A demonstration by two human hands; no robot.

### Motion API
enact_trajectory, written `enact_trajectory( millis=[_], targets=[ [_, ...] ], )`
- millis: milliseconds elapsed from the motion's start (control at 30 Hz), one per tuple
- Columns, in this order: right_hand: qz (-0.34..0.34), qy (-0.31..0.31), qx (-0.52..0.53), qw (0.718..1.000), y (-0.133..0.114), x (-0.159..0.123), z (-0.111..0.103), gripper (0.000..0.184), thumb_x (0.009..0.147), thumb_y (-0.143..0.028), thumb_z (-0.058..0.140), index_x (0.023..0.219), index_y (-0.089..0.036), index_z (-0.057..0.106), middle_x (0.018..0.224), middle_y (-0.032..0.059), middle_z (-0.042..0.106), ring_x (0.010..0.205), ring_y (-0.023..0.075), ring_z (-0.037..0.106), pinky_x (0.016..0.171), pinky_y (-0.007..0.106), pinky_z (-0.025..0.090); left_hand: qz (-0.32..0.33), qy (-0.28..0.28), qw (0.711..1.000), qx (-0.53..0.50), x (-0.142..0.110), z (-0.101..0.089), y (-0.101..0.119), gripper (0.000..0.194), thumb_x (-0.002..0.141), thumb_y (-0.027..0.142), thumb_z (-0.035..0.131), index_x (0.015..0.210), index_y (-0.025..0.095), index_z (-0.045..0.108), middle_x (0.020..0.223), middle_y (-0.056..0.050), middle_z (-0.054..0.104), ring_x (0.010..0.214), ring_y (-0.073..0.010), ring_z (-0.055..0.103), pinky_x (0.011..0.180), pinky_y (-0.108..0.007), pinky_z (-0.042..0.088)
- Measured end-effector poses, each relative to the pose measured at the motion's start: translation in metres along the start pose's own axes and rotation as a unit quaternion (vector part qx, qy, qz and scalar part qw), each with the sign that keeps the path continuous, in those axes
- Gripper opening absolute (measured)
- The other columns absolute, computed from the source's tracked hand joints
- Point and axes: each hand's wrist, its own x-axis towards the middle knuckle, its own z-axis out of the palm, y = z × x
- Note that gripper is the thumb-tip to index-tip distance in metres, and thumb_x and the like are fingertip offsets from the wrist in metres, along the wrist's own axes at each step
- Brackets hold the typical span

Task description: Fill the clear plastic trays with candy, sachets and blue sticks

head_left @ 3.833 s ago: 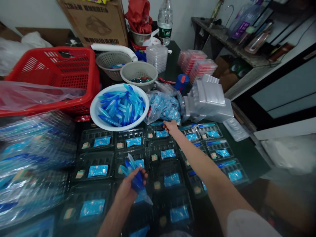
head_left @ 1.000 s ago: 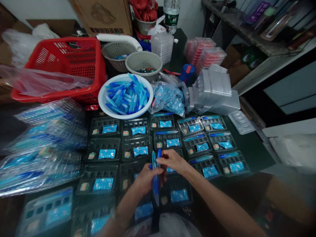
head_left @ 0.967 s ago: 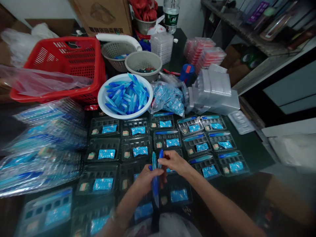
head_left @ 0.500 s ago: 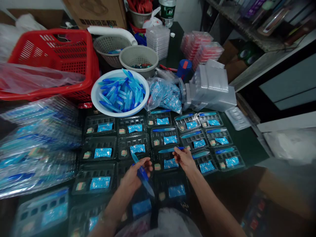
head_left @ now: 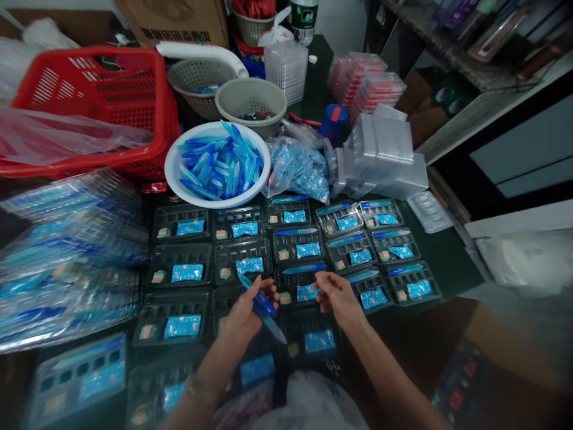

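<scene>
The right hand had let go, grip apart, leaving a two-tone pen in its tray; the left hand clamped more pens.

Your slim pieces run deep blue to pale aqua — the same shades fill the white bowl. The packets before you are bright blue with pale flecks, the small blocks beside them cream, pinkish and greenish — and your slotted basket is red.
</scene>
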Motion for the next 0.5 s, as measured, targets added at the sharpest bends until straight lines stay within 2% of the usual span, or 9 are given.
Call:
enact_trajectory(
  millis=[67, 133, 200, 267, 300, 333, 400, 500],
  targets=[
    [-0.026, -0.052, -0.055, 0.997, 0.002, -0.015, 0.012, 0.022, 0.071, -0.039, 0.06, 0.073, -0.017, 0.061, 0.057, -0.0004, 0.055, 0.042, 0.0096, 0.045, 0.034, 0.02, 0.033, 0.006, -0.005, 1.0, -0.01, 0.002, 0.004, -0.004, 0.018, 0.077, 0.027, 0.056, 0.077, 0.01, 0.063, 0.067, -0.007, 0.063, 0.061, -0.017, 0.061, 0.055, -0.029, 0.051],
    [-0.075, -0.083, -0.13, 0.985, 0.005, -0.022, 0.021, 0.02, 0.073, -0.036, 0.058, 0.066, -0.017, 0.062, 0.056, -0.0003, 0.054, 0.048, 0.0111, 0.047, 0.043, 0.022, 0.038, 0.01, -0.008, 1.0, -0.015, 0.002, 0.009, -0.008, 0.02, 0.077, 0.029, 0.056, 0.077, 0.01, 0.062, 0.07, -0.008, 0.064, 0.067, -0.0184, 0.062, 0.061, -0.031, 0.051],
    [-0.156, -0.02, -0.253, 0.955, 0.008, -0.02, 0.02, 0.019, 0.078, -0.033, 0.051, 0.077, -0.018, 0.062, 0.068, 0.0025, 0.058, 0.061, 0.0145, 0.052, 0.057, 0.025, 0.044, 0.011, -0.01, 1.0, -0.015, 0.001, 0.012, -0.012, 0.021, 0.077, 0.03, 0.056, 0.078, 0.01, 0.063, 0.071, -0.008, 0.065, 0.07, -0.0198, 0.063, 0.064, -0.032, 0.051],
    [-0.22, 0.094, -0.374, 0.896, 0.01, -0.008, 0.008, 0.026, 0.083, -0.029, 0.041, 0.099, -0.017, 0.057, 0.087, 0.0083, 0.058, 0.075, 0.0188, 0.054, 0.071, 0.031, 0.044, 0.009, -0.01, 1.0, -0.012, -0.001, 0.012, -0.014, 0.021, 0.076, 0.03, 0.057, 0.078, 0.01, 0.063, 0.071, -0.009, 0.065, 0.069, -0.0203, 0.063, 0.063, -0.033, 0.052],
    [-0.236, 0.139, -0.414, 0.868, 0.01, 0.0, 0.001, 0.031, 0.084, -0.026, 0.037, 0.108, -0.014, 0.052, 0.097, 0.0117, 0.055, 0.083, 0.0213, 0.053, 0.077, 0.035, 0.042, 0.008, -0.009, 1.0, -0.011, -0.002, 0.011, -0.015, 0.021, 0.076, 0.03, 0.057, 0.078, 0.01, 0.062, 0.07, -0.008, 0.065, 0.067, -0.0203, 0.063, 0.061, -0.033, 0.052],
    [-0.241, 0.165, -0.433, 0.853, 0.012, 0.008, -0.007, 0.034, 0.084, -0.024, 0.035, 0.113, -0.012, 0.048, 0.104, 0.0147, 0.051, 0.091, 0.0238, 0.05, 0.082, 0.038, 0.04, 0.006, -0.007, 1.0, -0.009, -0.003, 0.009, -0.016, 0.021, 0.076, 0.03, 0.058, 0.077, 0.01, 0.062, 0.068, -0.008, 0.065, 0.065, -0.0202, 0.063, 0.059, -0.033, 0.052],
    [-0.253, 0.171, -0.457, 0.835, 0.015, 0.021, -0.017, 0.037, 0.083, -0.02, 0.034, 0.117, -0.01, 0.045, 0.113, 0.0167, 0.046, 0.102, 0.0263, 0.043, 0.087, 0.039, 0.035, 0.004, -0.003, 1.0, -0.006, -0.005, 0.004, -0.016, 0.02, 0.076, 0.029, 0.057, 0.077, 0.01, 0.062, 0.066, -0.008, 0.064, 0.063, -0.0198, 0.063, 0.056, -0.032, 0.051],
    [-0.273, 0.142, -0.487, 0.817, 0.022, 0.03, -0.015, 0.038, 0.082, -0.016, 0.036, 0.118, -0.01, 0.046, 0.113, 0.0145, 0.049, 0.104, 0.0264, 0.041, 0.089, 0.039, 0.033, 0.005, 0.0, 1.0, -0.005, -0.006, -0.002, -0.018, 0.02, 0.077, 0.029, 0.057, 0.077, 0.01, 0.062, 0.065, -0.008, 0.064, 0.061, -0.0192, 0.063, 0.054, -0.031, 0.051]
  ],
)
